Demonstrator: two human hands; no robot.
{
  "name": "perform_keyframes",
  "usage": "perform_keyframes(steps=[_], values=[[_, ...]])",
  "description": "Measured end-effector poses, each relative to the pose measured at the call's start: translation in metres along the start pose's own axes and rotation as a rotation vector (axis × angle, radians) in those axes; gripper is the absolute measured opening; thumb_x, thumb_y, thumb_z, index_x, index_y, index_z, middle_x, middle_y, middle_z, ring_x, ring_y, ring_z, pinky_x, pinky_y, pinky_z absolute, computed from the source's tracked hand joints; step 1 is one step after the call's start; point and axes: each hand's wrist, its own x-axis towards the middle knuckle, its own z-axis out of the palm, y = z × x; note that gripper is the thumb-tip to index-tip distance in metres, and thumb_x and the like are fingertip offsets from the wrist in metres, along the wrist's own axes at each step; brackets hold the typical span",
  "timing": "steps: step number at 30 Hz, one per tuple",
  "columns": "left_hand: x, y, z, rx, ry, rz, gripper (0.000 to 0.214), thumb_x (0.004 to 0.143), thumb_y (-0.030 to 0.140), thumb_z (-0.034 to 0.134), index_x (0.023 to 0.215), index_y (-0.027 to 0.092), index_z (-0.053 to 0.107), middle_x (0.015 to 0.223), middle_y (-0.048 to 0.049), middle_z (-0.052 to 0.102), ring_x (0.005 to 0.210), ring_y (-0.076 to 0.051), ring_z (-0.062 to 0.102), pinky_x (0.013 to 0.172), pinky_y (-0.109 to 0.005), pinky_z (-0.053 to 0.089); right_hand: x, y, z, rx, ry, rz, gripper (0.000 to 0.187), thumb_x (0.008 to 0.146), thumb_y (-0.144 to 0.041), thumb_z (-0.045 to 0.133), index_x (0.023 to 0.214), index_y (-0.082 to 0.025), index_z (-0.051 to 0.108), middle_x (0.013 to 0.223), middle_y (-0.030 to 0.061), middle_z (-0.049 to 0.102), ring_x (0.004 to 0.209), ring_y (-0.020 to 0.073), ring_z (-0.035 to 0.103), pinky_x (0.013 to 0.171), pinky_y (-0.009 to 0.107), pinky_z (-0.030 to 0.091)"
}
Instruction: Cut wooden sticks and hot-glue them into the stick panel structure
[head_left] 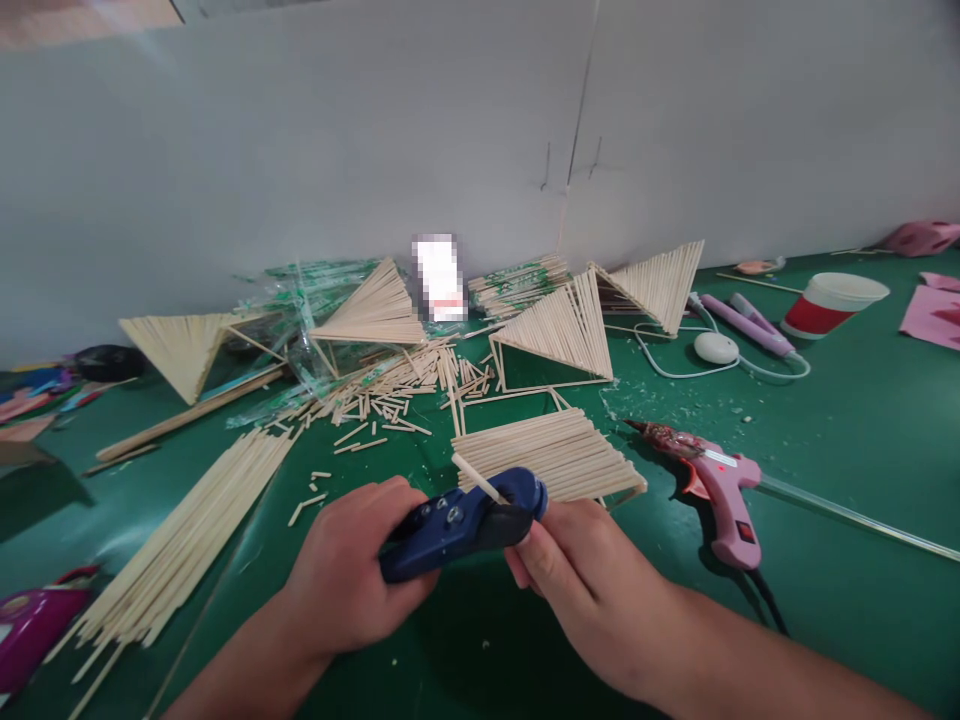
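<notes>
My left hand [352, 575] is closed round the handles of a blue cutter [457, 522], held just above the green table [862, 440]. A short wooden stick [478, 478] sits in the cutter's jaws, pointing up and left. My right hand [577, 575] pinches at the cutter's head, thumb against it, where the stick goes in. Just beyond the hands lies a flat panel of glued sticks [551, 452].
A pink glue gun [712, 485] lies to the right with a glue stick behind it. Long sticks [187, 530] lie in a bundle at left, cut pieces [382, 395] in the middle, triangular stick frames [562, 335] farther back. A red cup [829, 305] stands at right.
</notes>
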Motion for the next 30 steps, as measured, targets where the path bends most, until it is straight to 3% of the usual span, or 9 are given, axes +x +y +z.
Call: perform_keyframes(steps=[6, 9, 11, 14, 18, 25, 28, 30], values=[[0.002, -0.003, 0.001, 0.014, -0.038, -0.027, 0.013, 0.068, 0.024, 0.055, 0.081, 0.022, 0.056, 0.066, 0.0015, 0.057, 0.057, -0.016, 0.053, 0.052, -0.026, 0.040, 0.002, 0.005, 0.003, 0.168, -0.037, 0.104, 0.044, 0.101, -0.040, 0.030, 0.068, -0.019, 0.050, 0.057, -0.0047, 0.041, 0.052, 0.0092, 0.038, 0.050, 0.023, 0.028], [0.006, -0.007, 0.003, -0.051, -0.063, -0.031, 0.034, 0.069, 0.023, 0.055, 0.103, 0.022, 0.057, 0.088, -0.0023, 0.067, 0.076, -0.019, 0.063, 0.066, -0.029, 0.050, 0.006, 0.009, 0.008, 0.453, -0.126, 0.227, 0.047, 0.098, -0.054, 0.036, 0.073, -0.018, 0.053, 0.053, -0.0072, 0.036, 0.046, 0.0082, 0.032, 0.045, 0.023, 0.023], [0.007, -0.012, 0.004, -0.056, -0.024, 0.011, 0.046, 0.069, 0.023, 0.057, 0.115, 0.022, 0.053, 0.104, -0.0053, 0.067, 0.090, -0.022, 0.066, 0.078, -0.033, 0.052, 0.008, 0.009, 0.011, 0.556, -0.075, 0.236, 0.041, 0.091, -0.058, 0.050, 0.077, -0.019, 0.051, 0.054, -0.0082, 0.038, 0.048, 0.0077, 0.033, 0.046, 0.022, 0.024], [0.006, -0.019, 0.006, -0.019, 0.011, 0.083, 0.055, 0.071, 0.027, 0.060, 0.124, 0.023, 0.047, 0.116, -0.0090, 0.065, 0.104, -0.027, 0.064, 0.090, -0.039, 0.051, 0.004, 0.008, 0.015, 0.505, 0.003, 0.171, 0.038, 0.090, -0.054, 0.054, 0.073, -0.020, 0.048, 0.056, -0.0070, 0.041, 0.051, 0.0080, 0.036, 0.048, 0.022, 0.027], [0.003, -0.023, 0.006, -0.027, -0.004, 0.147, 0.065, 0.074, 0.031, 0.060, 0.135, 0.023, 0.038, 0.128, -0.0117, 0.059, 0.118, -0.030, 0.057, 0.101, -0.045, 0.045, -0.004, 0.007, 0.016, 0.378, -0.033, 0.053, 0.041, 0.097, -0.049, 0.043, 0.071, -0.018, 0.052, 0.057, -0.0048, 0.039, 0.052, 0.0086, 0.036, 0.049, 0.023, 0.028], [0.005, -0.021, 0.001, -0.041, -0.026, 0.167, 0.067, 0.072, 0.030, 0.059, 0.135, 0.024, 0.037, 0.132, -0.0130, 0.056, 0.122, -0.032, 0.054, 0.103, -0.048, 0.043, -0.006, 0.007, 0.018, 0.480, -0.115, -0.006, 0.049, 0.099, -0.047, 0.040, 0.059, -0.020, 0.044, 0.048, -0.0064, 0.038, 0.044, 0.0060, 0.033, 0.046, 0.021, 0.029], [0.005, -0.024, -0.001, 0.001, 0.004, 0.187, 0.071, 0.071, 0.034, 0.062, 0.136, 0.022, 0.037, 0.132, -0.0143, 0.056, 0.122, -0.033, 0.054, 0.104, -0.048, 0.043, -0.009, 0.003, 0.016, 0.426, -0.099, -0.094, 0.044, 0.101, -0.039, 0.040, 0.063, -0.018, 0.051, 0.052, -0.0057, 0.043, 0.047, 0.0061, 0.038, 0.051, 0.021, 0.033], [0.006, -0.028, -0.003, 0.054, 0.095, 0.189, 0.070, 0.073, 0.037, 0.063, 0.136, 0.021, 0.038, 0.130, -0.0149, 0.056, 0.121, -0.034, 0.054, 0.103, -0.048, 0.043, -0.011, 0.000, 0.013, 0.353, -0.049, -0.148, 0.040, 0.101, -0.035, 0.039, 0.072, -0.018, 0.059, 0.054, -0.0051, 0.045, 0.049, 0.0066, 0.043, 0.053, 0.020, 0.035]])
